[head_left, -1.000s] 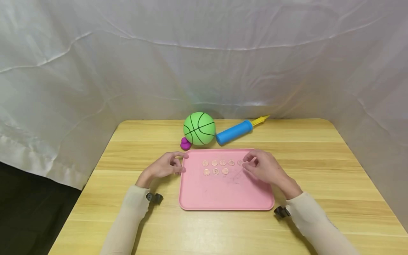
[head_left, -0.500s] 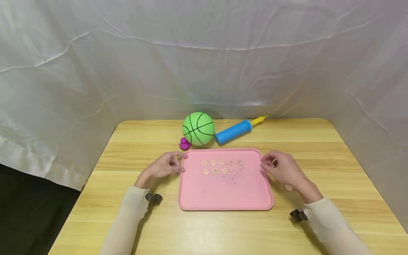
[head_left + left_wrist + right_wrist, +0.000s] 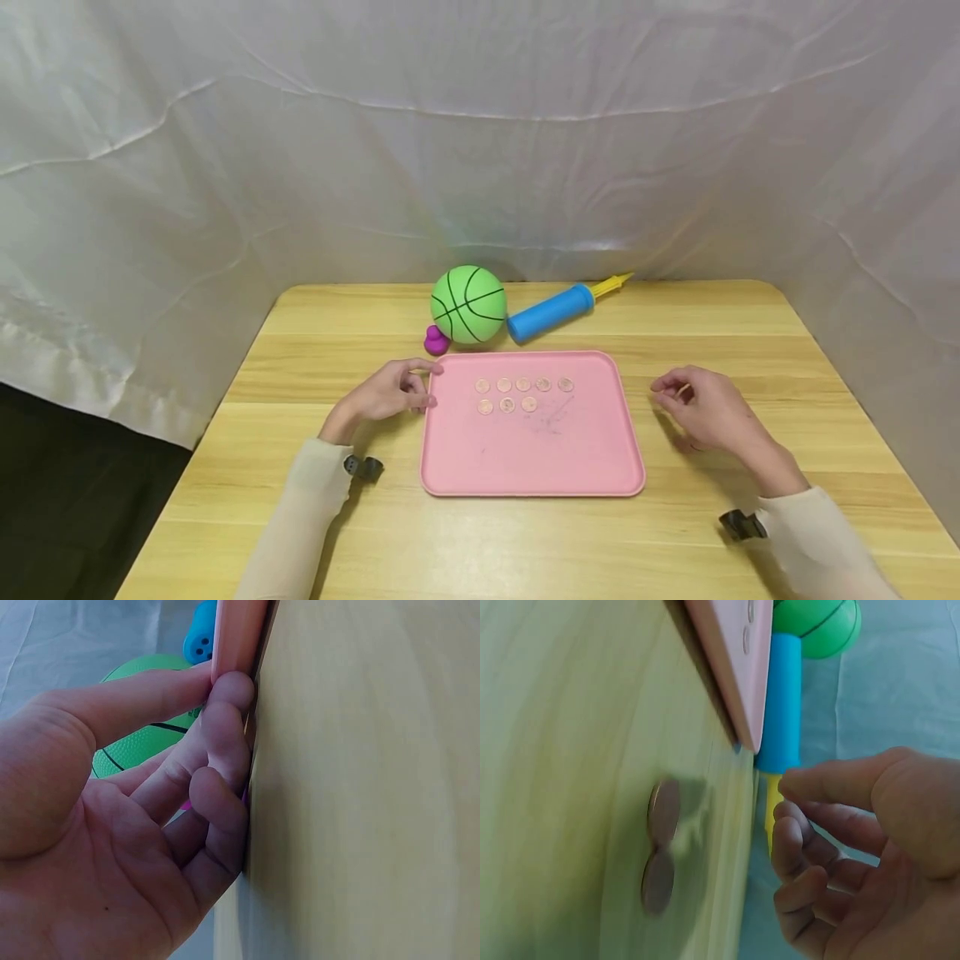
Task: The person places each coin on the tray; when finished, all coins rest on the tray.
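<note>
A pink tray [image 3: 525, 467] lies on the wooden table. On it, copper-coloured coins [image 3: 522, 384] form two rows: several in the far row, three in the nearer one. My left hand [image 3: 388, 390] pinches the tray's left rim; in the left wrist view its thumb [image 3: 150, 701] is on the rim, with the fingers curled against the side. To the right of the tray, my right hand [image 3: 705, 408] is above the table, its fingers loosely curled and holding nothing. Two coins [image 3: 664, 814] lie touching on the wood below it, seen in the right wrist view and mostly hidden in the head view.
Behind the tray are a green ball [image 3: 468, 304] with black lines, a small purple rubber duck-like toy [image 3: 436, 340] and a blue hand pump [image 3: 551, 313] with a yellow end. Pale cloth [image 3: 480, 167] hangs around the table [image 3: 337, 533].
My right hand has moved right, from the far row's right-end coin on the tray, past the rim, to above the table. The left hand has stayed at the rim.
</note>
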Demonstrator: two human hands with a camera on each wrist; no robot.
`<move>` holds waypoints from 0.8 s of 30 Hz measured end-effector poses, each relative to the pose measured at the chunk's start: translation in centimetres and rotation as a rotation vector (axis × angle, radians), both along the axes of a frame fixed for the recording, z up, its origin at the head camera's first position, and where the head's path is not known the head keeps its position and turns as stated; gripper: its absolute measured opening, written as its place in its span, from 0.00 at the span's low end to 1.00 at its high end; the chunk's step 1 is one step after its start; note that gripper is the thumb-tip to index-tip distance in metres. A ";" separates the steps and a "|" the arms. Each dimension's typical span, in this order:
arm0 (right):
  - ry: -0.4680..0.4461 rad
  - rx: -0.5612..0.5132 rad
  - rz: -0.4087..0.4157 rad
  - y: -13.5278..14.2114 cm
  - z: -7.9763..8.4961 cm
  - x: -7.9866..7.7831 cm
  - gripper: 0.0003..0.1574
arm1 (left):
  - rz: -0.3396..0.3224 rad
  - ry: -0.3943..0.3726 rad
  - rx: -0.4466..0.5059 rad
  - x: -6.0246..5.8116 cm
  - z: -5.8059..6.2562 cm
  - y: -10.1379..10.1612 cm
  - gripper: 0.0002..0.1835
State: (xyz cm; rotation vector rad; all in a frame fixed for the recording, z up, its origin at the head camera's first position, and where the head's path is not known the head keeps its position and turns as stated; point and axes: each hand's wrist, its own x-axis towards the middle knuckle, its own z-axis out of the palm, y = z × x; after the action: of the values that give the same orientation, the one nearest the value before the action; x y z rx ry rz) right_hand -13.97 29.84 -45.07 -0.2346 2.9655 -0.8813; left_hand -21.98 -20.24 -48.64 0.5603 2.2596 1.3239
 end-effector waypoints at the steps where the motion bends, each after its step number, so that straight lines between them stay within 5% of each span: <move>1: 0.000 0.004 0.003 0.4 -0.1 0.1 0.09 | -0.001 0.000 0.000 0.0 0.0 0.0 0.33; 24: 0.024 0.009 0.163 6.9 -3.0 2.7 0.10 | 0.005 -0.016 -0.008 -0.2 0.0 -0.1 0.33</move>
State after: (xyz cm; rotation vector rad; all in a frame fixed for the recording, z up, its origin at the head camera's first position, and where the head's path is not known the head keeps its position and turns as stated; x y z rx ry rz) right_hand -11.25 36.73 -48.04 -0.4827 2.9191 -0.8516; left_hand -22.20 -20.29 -48.62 0.5401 2.2532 1.3167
